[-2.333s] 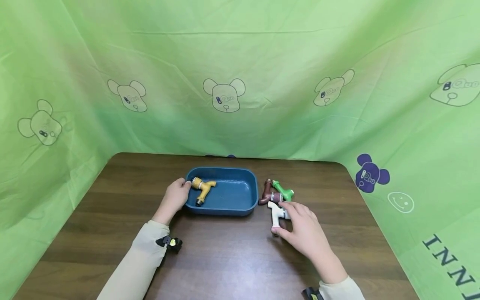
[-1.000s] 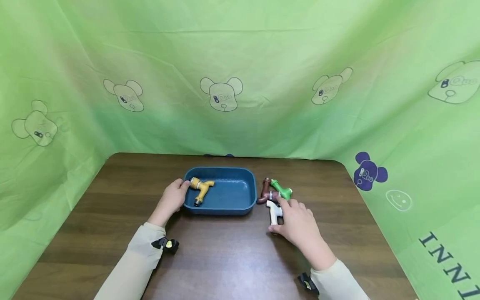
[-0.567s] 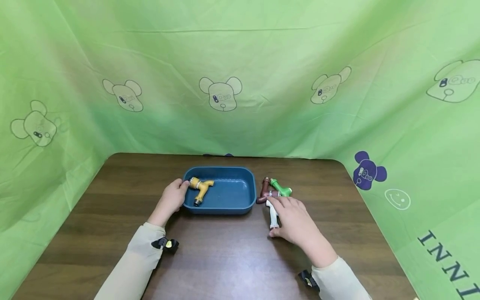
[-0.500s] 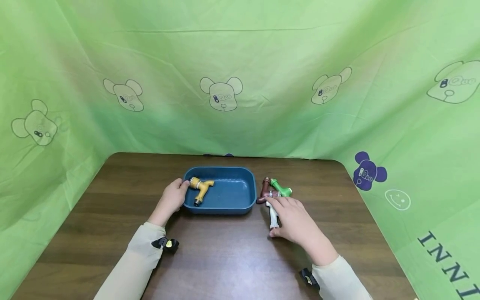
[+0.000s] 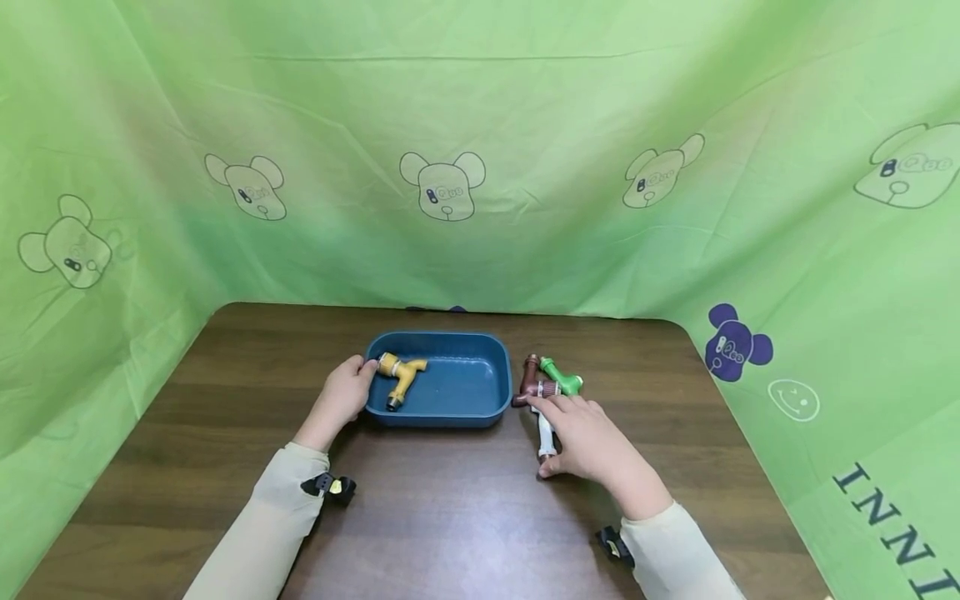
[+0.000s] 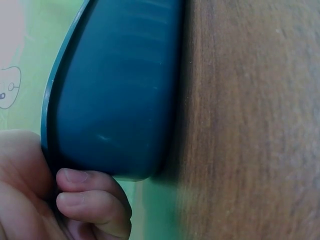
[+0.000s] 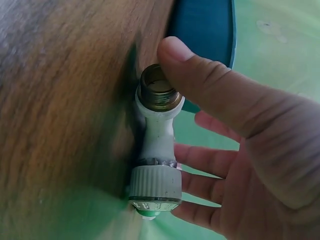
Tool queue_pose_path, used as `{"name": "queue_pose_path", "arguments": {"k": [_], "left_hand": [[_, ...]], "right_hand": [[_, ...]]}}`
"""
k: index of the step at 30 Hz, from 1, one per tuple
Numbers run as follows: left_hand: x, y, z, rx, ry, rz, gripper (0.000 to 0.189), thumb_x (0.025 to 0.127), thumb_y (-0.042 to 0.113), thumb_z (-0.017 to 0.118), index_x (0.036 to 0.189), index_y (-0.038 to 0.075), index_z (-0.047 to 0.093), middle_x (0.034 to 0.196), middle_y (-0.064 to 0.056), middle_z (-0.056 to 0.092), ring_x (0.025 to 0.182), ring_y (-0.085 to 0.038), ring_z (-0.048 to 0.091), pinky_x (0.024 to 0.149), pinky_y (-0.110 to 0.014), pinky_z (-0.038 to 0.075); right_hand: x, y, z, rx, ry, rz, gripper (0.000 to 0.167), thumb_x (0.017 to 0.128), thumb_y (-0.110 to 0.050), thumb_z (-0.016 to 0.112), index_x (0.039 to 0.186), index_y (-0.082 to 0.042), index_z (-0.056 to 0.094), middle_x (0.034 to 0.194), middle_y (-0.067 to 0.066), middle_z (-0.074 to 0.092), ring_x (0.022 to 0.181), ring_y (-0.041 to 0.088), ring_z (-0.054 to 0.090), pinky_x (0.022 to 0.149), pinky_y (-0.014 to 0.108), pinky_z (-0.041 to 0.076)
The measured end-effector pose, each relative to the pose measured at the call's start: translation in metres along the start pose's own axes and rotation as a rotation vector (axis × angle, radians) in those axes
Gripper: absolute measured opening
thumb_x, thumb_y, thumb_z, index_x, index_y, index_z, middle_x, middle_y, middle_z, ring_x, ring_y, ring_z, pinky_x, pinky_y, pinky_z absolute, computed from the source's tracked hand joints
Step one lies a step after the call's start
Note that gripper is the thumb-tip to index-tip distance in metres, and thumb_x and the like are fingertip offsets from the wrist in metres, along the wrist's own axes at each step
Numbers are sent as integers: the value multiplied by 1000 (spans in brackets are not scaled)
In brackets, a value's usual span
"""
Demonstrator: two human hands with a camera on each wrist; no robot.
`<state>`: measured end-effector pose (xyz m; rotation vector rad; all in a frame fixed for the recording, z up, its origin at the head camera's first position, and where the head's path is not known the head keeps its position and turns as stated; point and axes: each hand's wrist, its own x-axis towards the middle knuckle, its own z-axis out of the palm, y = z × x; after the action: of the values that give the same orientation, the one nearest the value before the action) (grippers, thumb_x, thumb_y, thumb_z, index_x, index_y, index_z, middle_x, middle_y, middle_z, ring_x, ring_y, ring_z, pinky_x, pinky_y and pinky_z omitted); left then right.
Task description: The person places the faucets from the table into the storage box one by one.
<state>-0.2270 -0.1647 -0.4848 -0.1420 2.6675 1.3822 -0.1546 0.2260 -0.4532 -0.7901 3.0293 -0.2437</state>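
My left hand (image 5: 347, 392) grips the left rim of a blue plastic basin (image 5: 465, 390), thumb inside and fingers curled beneath the edge, as the left wrist view shows. Inside the basin's left part lies a yellow faucet (image 5: 406, 379). To the right of the basin, my right hand (image 5: 596, 442) holds a white faucet (image 5: 546, 437) lengthwise. In the right wrist view its thumb (image 7: 200, 77) presses at the brass threaded end, while the other fingers reach past the far side. The white faucet's ribbed handle (image 7: 156, 181) shows there, close beside the tabletop.
Just beyond the right hand, a dark red faucet (image 5: 529, 377) and a green faucet (image 5: 561, 379) lie together near the basin's right side. The brown wooden table (image 5: 427, 517) ends at a green printed cloth (image 5: 442, 267) hanging behind and at the sides.
The right hand has closed in on the white faucet, thumb at its threaded end and index finger over the spout end; the faucet has turned slightly. The left hand and basin stay put.
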Motion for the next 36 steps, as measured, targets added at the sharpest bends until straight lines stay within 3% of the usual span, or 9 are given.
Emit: {"name": "queue_pose_path", "arguments": {"k": [12, 27, 36], "left_hand": [[2, -2, 1, -6, -1, -15, 36, 111, 39, 39, 99, 8, 52, 73, -9, 46, 52, -21, 47, 46, -31, 42], [3, -2, -1, 2, -3, -10, 36, 111, 38, 39, 97, 7, 52, 72, -9, 47, 51, -22, 47, 46, -33, 43], [5, -2, -1, 17, -1, -11, 36, 111, 39, 39, 98, 7, 51, 74, -10, 48, 51, -23, 48, 46, -33, 43]], "right_hand": [[1, 0, 4, 7, -22, -9, 117, 52, -52, 98, 152, -17, 47, 141, 14, 58, 123, 37, 57, 93, 51, 41], [3, -1, 7, -21, -35, 1, 117, 53, -56, 97, 151, -16, 48, 141, 12, 59, 126, 35, 56, 91, 48, 39], [3, 3, 8, -10, -38, -7, 118, 53, -56, 97, 152, -16, 47, 143, 12, 58, 130, 27, 56, 89, 46, 39]]}}
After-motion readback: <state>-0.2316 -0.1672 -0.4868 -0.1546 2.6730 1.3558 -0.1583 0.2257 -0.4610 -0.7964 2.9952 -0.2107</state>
